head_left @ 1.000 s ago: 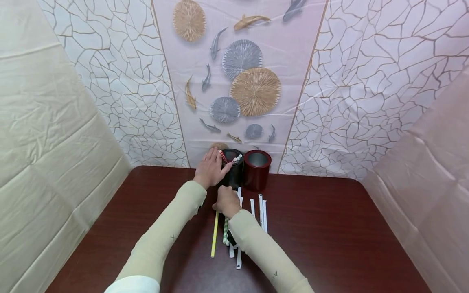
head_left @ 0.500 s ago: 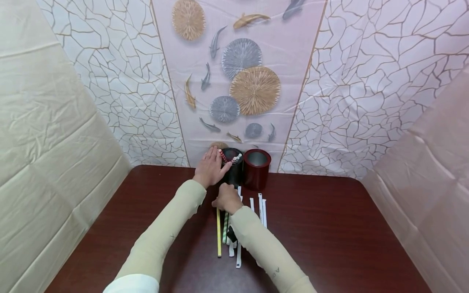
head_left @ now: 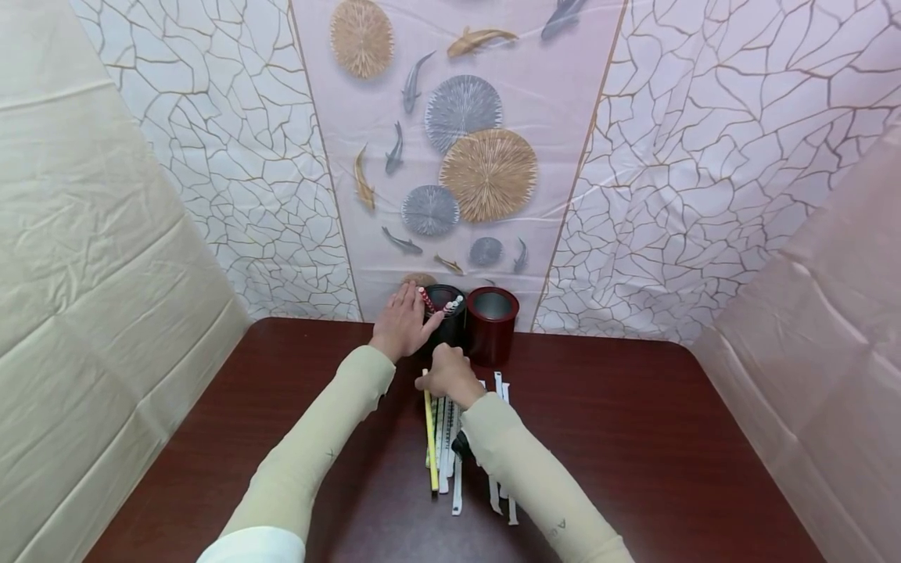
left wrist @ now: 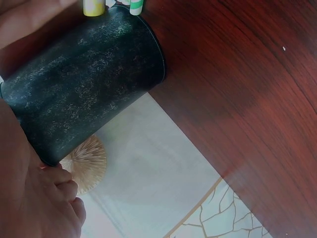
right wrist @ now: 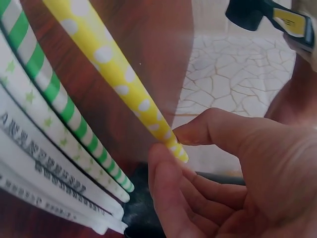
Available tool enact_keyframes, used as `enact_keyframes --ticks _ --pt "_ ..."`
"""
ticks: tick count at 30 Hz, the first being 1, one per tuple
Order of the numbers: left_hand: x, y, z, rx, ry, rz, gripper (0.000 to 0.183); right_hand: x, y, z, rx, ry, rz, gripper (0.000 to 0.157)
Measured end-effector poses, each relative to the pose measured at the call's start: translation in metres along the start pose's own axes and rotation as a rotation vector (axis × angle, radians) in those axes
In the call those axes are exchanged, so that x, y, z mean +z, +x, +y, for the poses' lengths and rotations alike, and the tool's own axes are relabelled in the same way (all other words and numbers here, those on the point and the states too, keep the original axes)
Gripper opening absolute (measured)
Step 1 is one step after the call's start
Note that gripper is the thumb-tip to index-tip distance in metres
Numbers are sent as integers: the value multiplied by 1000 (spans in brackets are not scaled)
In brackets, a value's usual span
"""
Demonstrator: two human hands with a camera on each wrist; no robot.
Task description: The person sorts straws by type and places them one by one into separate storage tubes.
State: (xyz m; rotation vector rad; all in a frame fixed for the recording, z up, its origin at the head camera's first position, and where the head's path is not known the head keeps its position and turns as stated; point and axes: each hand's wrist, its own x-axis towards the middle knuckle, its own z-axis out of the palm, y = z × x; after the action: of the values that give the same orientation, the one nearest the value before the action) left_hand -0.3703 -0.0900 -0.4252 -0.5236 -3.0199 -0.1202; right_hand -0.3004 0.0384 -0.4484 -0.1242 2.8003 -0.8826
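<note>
My right hand (head_left: 450, 375) pinches the far end of a yellow paper straw with white dots (right wrist: 124, 72) between thumb and forefinger. A green-striped straw (right wrist: 64, 106), a white straw with green stars (right wrist: 47, 119) and several paper-wrapped straws (right wrist: 49, 158) lie beside it in a row. My left hand (head_left: 401, 322) holds the black cylindrical cup (left wrist: 84, 79), thumb at its near rim and fingers along its left side. Patterned straws (head_left: 425, 299), some red and white, lean inside that cup. The yellow straw overlaps the others in the head view.
A dark red cup (head_left: 491, 328) stands right beside the black one, near the back wall cloth (head_left: 486, 266). More white wrapped straws (head_left: 503, 391) lie under and beyond my right forearm on the brown table (head_left: 619, 422).
My right hand has moved right and slightly away from me. The yellow straw has swung right, over the row of straws. The left hand stays put on the black cup.
</note>
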Motion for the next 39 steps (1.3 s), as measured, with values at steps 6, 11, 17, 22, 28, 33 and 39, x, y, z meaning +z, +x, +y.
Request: enact_keyframes --ticks 6,11,17,22,28,33,39 --pt "1 0 0 6 8 7 86 -15 -6 6 0 -34 12 30" --pt "1 0 0 4 11 6 85 -28 -13 13 -30 -28 10 33" --pt "0 -1 0 7 13 0 85 -49 -24 17 -76 -40 15 50" --pt "0 -1 1 2 10 -1 85 -73 -32 12 -116 -96 62 46" --pt "-1 0 1 -5 18 -6 86 -106 -39 2 -200 -154 133 40" --pt "0 0 1 -2 15 -5 86 -129 -43 -9 -249 -177 220 31" --pt "-1 1 0 2 11 -9 86 -156 -49 -25 -297 -180 312 24"
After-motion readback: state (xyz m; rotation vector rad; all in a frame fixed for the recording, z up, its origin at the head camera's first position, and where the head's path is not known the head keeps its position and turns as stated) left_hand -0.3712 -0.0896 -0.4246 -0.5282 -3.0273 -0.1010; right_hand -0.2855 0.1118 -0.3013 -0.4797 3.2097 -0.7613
